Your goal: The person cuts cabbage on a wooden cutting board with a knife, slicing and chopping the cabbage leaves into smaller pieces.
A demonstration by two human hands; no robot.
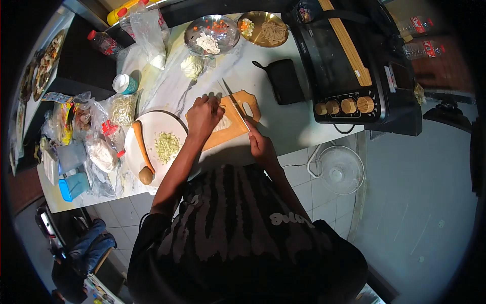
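My right hand [261, 146] grips a kitchen knife [236, 102] by its handle, the blade pointing away from me across a wooden cutting board [245, 126]. On the board's left side my left hand [206, 114] is closed, its fingers curled down over a pale piece of food [223, 123] that they partly hide. Left of the board, a large white plate [132, 167] bears chopped pale-green pieces [167, 147] and a wooden-handled tool [141, 147] with a round end. Beyond my left hand lies a cabbage [192, 67].
Two metal plates [190, 43] [281, 43] with cut food stand at the back. A black pouch [285, 81] lies near the black oven [349, 66]. Bags, bottles and a blue-lidded container [75, 186] crowd the left. A white fan [338, 171] stands below; a person [91, 248] sits lower left.
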